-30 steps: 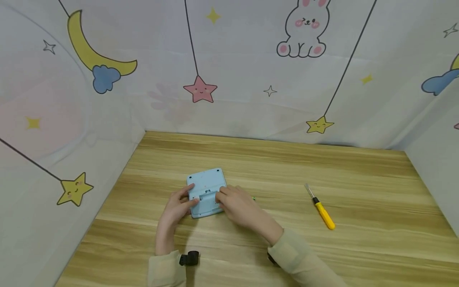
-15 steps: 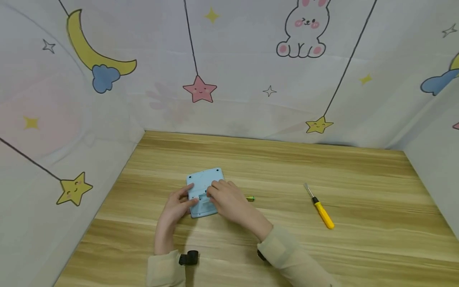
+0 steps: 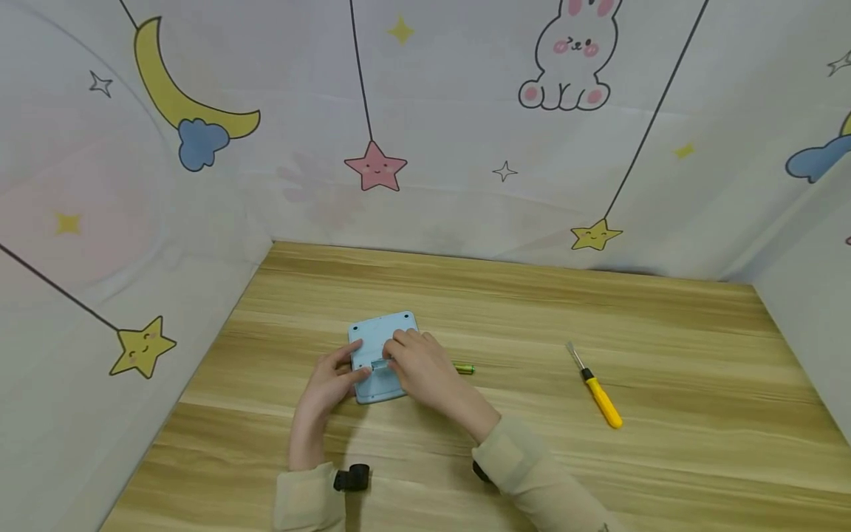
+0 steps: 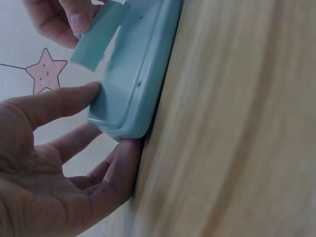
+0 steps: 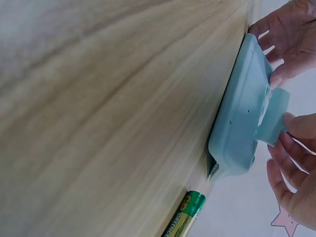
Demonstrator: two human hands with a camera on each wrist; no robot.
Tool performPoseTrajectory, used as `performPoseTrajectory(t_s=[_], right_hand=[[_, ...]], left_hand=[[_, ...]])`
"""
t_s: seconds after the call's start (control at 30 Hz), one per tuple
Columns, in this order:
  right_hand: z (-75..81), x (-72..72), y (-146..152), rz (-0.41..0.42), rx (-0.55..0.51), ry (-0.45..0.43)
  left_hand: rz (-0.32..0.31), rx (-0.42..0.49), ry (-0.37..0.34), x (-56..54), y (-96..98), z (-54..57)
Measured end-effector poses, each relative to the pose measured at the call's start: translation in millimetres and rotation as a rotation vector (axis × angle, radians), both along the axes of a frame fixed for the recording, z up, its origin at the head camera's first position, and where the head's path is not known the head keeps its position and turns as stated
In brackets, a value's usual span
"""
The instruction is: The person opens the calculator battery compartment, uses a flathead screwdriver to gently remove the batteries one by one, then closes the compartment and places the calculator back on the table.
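Note:
A light blue calculator (image 3: pixel 375 336) lies back side up on the wooden table, its battery compartment facing up. My left hand (image 3: pixel 332 378) grips its left side, thumb on the back and fingers at the edge. With thumb and fingers, my right hand (image 3: pixel 425 369) pinches a matching battery cover (image 5: pixel 274 116), which stands tilted at the compartment opening. In the left wrist view the cover (image 4: pixel 98 39) rises at an angle off the calculator's back (image 4: pixel 131 64). The right hand hides part of the compartment in the head view.
A green and gold battery (image 5: pixel 185 215) lies just right of the calculator, partly hidden behind the right hand in the head view. Farther right on the table (image 3: pixel 665 355) is a screwdriver (image 3: pixel 601 399) with a yellow handle. Printed cloth walls (image 3: pixel 452 214) enclose the back and sides.
My right hand has shifted left and slightly up over the compartment, bringing the cover to its opening. More of the battery shows beyond it. The left hand keeps its hold.

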State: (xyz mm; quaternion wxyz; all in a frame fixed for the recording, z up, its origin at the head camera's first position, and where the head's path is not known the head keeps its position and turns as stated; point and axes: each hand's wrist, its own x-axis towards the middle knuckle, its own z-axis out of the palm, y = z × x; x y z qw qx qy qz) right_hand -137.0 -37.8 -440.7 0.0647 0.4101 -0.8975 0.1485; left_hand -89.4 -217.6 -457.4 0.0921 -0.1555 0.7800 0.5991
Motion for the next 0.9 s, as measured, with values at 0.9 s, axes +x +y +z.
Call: performPoseTrajectory(t_s=[0.9], right_hand=[[2.6, -7.7, -8.5, 0.003, 0.044, -0.022]], left_hand=[[0.003, -0.006, -0.012, -2.2, -1.1, -1.6]])
